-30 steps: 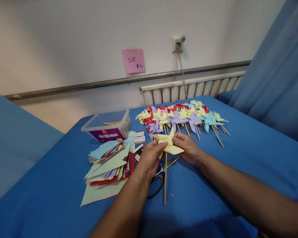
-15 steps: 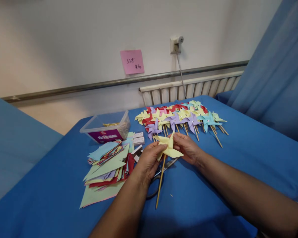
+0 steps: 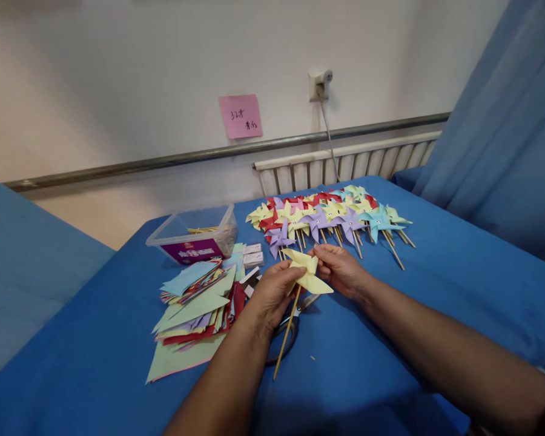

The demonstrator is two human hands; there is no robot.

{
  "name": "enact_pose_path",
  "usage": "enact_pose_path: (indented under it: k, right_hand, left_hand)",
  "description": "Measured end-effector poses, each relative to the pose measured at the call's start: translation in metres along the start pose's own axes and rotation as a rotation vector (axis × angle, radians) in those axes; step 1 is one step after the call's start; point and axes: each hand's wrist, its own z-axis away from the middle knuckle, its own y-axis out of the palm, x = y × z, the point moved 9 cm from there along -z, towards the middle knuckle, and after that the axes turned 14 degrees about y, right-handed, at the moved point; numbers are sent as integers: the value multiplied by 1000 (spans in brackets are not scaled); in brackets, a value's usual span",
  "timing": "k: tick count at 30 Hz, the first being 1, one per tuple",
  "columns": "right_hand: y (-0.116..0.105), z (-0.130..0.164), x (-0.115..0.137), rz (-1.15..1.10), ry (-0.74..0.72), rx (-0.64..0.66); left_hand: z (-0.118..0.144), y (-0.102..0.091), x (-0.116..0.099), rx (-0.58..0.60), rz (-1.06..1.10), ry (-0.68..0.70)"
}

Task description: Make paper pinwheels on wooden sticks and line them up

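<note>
Both hands, left grip (image 3: 272,289) and right grip (image 3: 340,267), pinch a yellow paper pinwheel (image 3: 306,272) on its wooden stick (image 3: 284,339) above the table's (image 3: 390,339) middle.

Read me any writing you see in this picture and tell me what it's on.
Pink sticky note on the wall: handwritten, starts "32", the rest unclear.
Purple label on the clear plastic box: white print, too small to read.
Small white boxes beside it: no readable text.

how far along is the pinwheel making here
Done: a row of finished pinwheels lies at the back. In hand: the left hand and right hand hold a yellow pinwheel on its stick. Left: a pile of cut paper.
</note>
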Motion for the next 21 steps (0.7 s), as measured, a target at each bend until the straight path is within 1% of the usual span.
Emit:
enact_pose_path:
  k: [3,9,11,13,14,15,17,19,21]
  right_hand:
    - [-4,-1,2,8,-7,-37]
    - [-18,-4,8,-22,-17,-121]
    - [-27,-1,16,18,-73,-221]
    - [-33,10,32,149,-218,-374]
    - [-31,18,42,253,-322,-430]
    - [-25,26,52,374,-430,-458]
    - [-1,39,63,612,-624,-403]
    - [18,45,61,761,-702,-325]
    - [27,46,55,838,-721,-294]
  left_hand:
    - [0,-1,0,4,0,-8]
    - [0,-4,-3,-29,3,6]
    - [0,-5,-5,-44,-25,23]
    - [-1,-8,-6,-68,-83,46]
    - [-2,-9,-7,-79,-114,59]
    - [-2,-10,-7,-87,-142,73]
    - [-2,-10,-9,-95,-182,103]
    - [-2,-10,-12,-102,-214,134]
    - [-2,-10,-15,-111,-235,156]
